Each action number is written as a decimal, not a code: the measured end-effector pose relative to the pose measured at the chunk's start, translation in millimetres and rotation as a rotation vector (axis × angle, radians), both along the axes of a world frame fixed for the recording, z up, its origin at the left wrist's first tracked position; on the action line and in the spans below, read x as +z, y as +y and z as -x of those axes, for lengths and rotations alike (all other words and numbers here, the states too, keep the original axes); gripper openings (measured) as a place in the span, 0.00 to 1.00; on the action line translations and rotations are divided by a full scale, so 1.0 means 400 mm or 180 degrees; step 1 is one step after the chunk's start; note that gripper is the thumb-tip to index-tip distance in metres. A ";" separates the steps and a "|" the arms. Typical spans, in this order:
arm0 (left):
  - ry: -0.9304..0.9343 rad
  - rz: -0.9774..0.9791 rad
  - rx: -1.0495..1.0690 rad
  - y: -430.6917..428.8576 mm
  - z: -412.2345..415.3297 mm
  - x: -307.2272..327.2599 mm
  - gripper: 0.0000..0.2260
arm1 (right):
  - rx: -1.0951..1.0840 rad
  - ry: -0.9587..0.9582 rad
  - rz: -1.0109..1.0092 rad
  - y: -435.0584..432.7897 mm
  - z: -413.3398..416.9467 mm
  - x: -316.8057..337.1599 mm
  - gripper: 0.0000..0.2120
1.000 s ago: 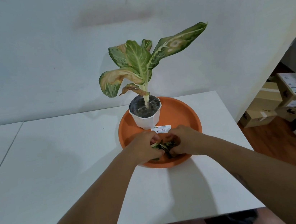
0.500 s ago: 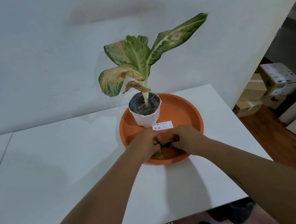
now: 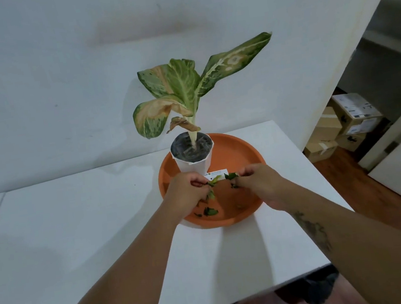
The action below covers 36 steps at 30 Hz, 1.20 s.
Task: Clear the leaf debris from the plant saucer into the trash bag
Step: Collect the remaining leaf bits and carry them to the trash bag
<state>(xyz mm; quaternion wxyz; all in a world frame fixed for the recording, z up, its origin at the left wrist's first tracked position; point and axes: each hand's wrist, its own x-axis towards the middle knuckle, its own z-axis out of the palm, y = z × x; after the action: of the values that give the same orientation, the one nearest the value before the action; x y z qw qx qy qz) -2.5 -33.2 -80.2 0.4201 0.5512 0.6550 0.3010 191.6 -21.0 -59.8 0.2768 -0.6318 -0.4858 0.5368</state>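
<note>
Leaf scraps [image 3: 209, 211] are scattered on the near floor of the orange saucer [image 3: 245, 151], and more are gathered in both hands just above it. A few green bits are pinched between the thumb and curled fingers of the left hand [image 3: 187, 192], with one piece dangling below the fist. A smaller dark green bit is pinched at the fingertips of the right hand [image 3: 259, 182], whose other fingers are curled in. The two hands are held near each other over the saucer's middle, apart, not touching.

Behind them, a white pot [image 3: 193, 160] with a variegated plant [image 3: 186, 92] is set on the far left part of the saucer, and a small white label [image 3: 216, 174] is seen just in front of the pot. The saucer is placed on a white table [image 3: 77, 231] near its right end.

The task is judged to be at an early stage: gathering is under way, but several scraps are left on the saucer floor, and nothing can be said to have been binned. No trash bag is clearly made out; a dark shape [image 3: 317, 289] is seen below the table's near edge, but what it is cannot be told. Collecting the rest and carrying it to the bag is left to be done.
</note>
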 end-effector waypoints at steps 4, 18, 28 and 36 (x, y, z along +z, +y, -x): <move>-0.0532 0.0087 0.0298 -0.007 -0.026 0.002 0.07 | -0.0156 0.0857 0.0154 0.006 -0.018 -0.009 0.04; -0.1215 -0.0266 0.1232 -0.007 -0.286 0.022 0.09 | 0.0076 0.2347 0.0309 0.077 -0.218 -0.002 0.07; -0.1827 -0.0678 0.1857 -0.073 -0.662 -0.009 0.04 | 0.0670 0.2356 0.0444 0.090 -0.554 -0.015 0.03; -0.2070 -0.0638 0.1883 -0.068 -0.890 -0.042 0.06 | 0.0472 0.2462 0.0613 0.105 -0.754 -0.050 0.04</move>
<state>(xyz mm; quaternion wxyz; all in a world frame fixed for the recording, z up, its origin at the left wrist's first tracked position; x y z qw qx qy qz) 353.7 -60.3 -97.2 0.4445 0.2550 0.5859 0.6278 493.3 20.9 -79.6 0.3393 -0.3695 -0.3375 0.7965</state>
